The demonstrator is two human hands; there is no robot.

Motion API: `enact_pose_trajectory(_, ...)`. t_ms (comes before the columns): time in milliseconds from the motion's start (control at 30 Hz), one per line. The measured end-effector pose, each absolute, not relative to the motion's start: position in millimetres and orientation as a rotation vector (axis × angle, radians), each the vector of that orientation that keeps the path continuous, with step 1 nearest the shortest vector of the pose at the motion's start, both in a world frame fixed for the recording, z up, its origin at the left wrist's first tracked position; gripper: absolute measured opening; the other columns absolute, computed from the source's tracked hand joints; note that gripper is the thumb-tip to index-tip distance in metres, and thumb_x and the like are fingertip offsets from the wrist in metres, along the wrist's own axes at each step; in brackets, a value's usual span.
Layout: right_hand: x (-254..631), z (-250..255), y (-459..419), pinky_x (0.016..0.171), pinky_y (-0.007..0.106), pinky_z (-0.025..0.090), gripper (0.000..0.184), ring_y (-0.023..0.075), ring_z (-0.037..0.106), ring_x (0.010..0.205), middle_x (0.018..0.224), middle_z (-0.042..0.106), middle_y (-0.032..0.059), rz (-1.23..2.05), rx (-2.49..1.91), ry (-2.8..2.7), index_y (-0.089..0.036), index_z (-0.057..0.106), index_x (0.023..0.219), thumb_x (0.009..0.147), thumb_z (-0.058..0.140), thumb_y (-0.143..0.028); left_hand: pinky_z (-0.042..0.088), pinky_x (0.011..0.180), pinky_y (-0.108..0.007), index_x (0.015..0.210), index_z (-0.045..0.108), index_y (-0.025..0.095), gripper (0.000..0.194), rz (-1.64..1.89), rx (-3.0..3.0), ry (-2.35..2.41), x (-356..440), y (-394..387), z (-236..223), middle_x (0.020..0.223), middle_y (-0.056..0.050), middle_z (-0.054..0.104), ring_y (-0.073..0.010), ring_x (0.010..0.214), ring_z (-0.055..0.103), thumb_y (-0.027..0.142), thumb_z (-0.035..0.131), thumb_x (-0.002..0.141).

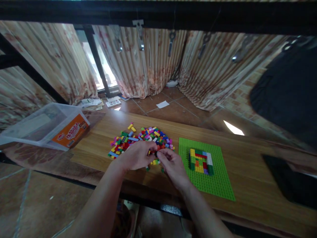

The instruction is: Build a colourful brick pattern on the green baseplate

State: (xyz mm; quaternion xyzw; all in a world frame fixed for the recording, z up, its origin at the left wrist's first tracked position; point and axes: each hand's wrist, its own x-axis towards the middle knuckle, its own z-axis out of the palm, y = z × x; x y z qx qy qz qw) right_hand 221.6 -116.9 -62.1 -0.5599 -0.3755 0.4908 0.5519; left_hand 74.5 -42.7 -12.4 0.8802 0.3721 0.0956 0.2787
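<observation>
Both of my hands meet over the near edge of a pile of colourful toy bricks (123, 140). My left hand (138, 155) is closed, its fingers curled in a pinch towards my right. My right hand (173, 165) also pinches, thumb and fingertips touching the same spot. A small dark toy brick (156, 153) shows between the fingertips, mostly hidden by them. Right of the hands lies a green baseplate (223, 178). On it stands a square brick build (209, 158) in yellow, green, white, red and blue, with more bricks inside its outer walls.
A clear plastic bin (44, 140) with an orange label stands at the left end of the wooden table (96, 135). A black flat object (289, 181) lies at the right. A dark bar (158, 16) with hanging clips crosses overhead. Striped curtains (148, 66) hang behind.
</observation>
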Motion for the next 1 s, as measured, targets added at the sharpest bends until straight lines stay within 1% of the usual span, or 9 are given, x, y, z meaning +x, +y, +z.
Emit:
enact_pose_trajectory(167,225,-66,-114,0.051,0.022,0.035,0.031,0.0103,0.047,0.055,0.062,0.056,-0.0030,1.091,-1.340,-0.956,-0.018,0.064,0.081,0.080,0.060,-0.048,0.037,0.060,-0.022,0.085,0.062,0.017,0.015,0.325,2.291,0.952,83,-44,-15,0.073,0.000,0.062,-0.0141,0.067,0.054,0.031,0.055,0.085)
enact_pose_trajectory(267,228,-67,-112,0.060,0.024,0.040,0.030,0.0122,0.052,0.064,0.070,0.061,-0.0009,1.033,-1.313,-0.969,-0.017,0.064,0.081,0.079,0.061,-0.047,0.036,0.058,-0.022,0.085,0.061,0.016,0.020,0.339,2.229,0.941,88,-43,-17,0.071,0.000,0.060,-0.0136,0.065,0.053,0.035,0.054,0.086)
enact_pose_trajectory(333,230,-67,-111,0.061,0.024,0.040,0.029,0.0125,0.052,0.065,0.070,0.061,-0.0009,1.017,-1.310,-0.968,-0.017,0.064,0.080,0.079,0.061,-0.046,0.035,0.057,-0.022,0.083,0.060,0.016,0.020,0.351,2.193,0.940,91,-43,-18,0.069,0.001,0.059,-0.0130,0.064,0.052,0.034,0.053,0.086)
enact_pose_trajectory(433,233,-65,-112,0.054,0.023,0.036,0.030,0.0101,0.046,0.057,0.064,0.056,-0.0029,1.042,-1.297,-0.943,-0.017,0.062,0.077,0.079,0.062,-0.047,0.034,0.055,-0.022,0.081,0.059,0.015,0.017,0.376,2.130,0.928,96,-45,-17,0.066,0.002,0.057,-0.0119,0.061,0.050,0.030,0.054,0.085)
enact_pose_trajectory(567,237,-61,-115,0.042,0.020,0.024,0.032,0.0062,0.031,0.044,0.050,0.041,-0.0083,1.167,-1.223,-0.826,-0.018,0.059,0.075,0.077,0.066,-0.050,0.033,0.053,-0.021,0.078,0.058,0.015,0.012,0.425,2.045,0.881,100,-46,-17,0.064,0.003,0.055,-0.0103,0.058,0.047,0.025,0.057,0.082)
enact_pose_trajectory(633,238,-59,-117,0.039,0.019,0.018,0.035,0.0046,0.025,0.041,0.048,0.037,-0.0097,1.246,-1.168,-0.735,-0.018,0.057,0.072,0.074,0.068,-0.052,0.032,0.052,-0.020,0.077,0.058,0.015,0.011,0.430,1.996,0.844,102,-45,-18,0.062,0.003,0.053,-0.0097,0.056,0.045,0.025,0.057,0.081)
enact_pose_trajectory(733,240,-54,-119,0.036,0.018,0.015,0.037,0.0029,0.023,0.040,0.051,0.042,-0.0086,1.310,-1.100,-0.612,-0.018,0.056,0.070,0.071,0.073,-0.051,0.032,0.050,-0.020,0.078,0.058,0.014,0.012,0.416,1.929,0.806,104,-45,-22,0.061,0.003,0.052,-0.0096,0.055,0.045,0.025,0.056,0.082)
enact_pose_trajectory(900,245,-51,-119,0.037,0.015,0.021,0.037,0.0027,0.031,0.046,0.061,0.052,-0.0037,1.368,-1.004,-0.453,-0.015,0.061,0.072,0.067,0.077,-0.047,0.037,0.056,-0.021,0.084,0.059,0.014,0.011,0.457,1.961,0.805,106,-45,-23,0.070,0.001,0.058,-0.0109,0.062,0.051,0.024,0.053,0.084)
enact_pose_trajectory(1000,251,-50,-121,0.038,0.015,0.023,0.037,0.0031,0.034,0.048,0.064,0.055,-0.0022,1.407,-0.994,-0.405,-0.014,0.065,0.080,0.066,0.079,-0.045,0.036,0.057,-0.021,0.084,0.059,0.016,0.008,0.433,2.086,0.879,103,-42,-22,0.068,0.002,0.056,-0.0114,0.062,0.050,0.022,0.055,0.082)
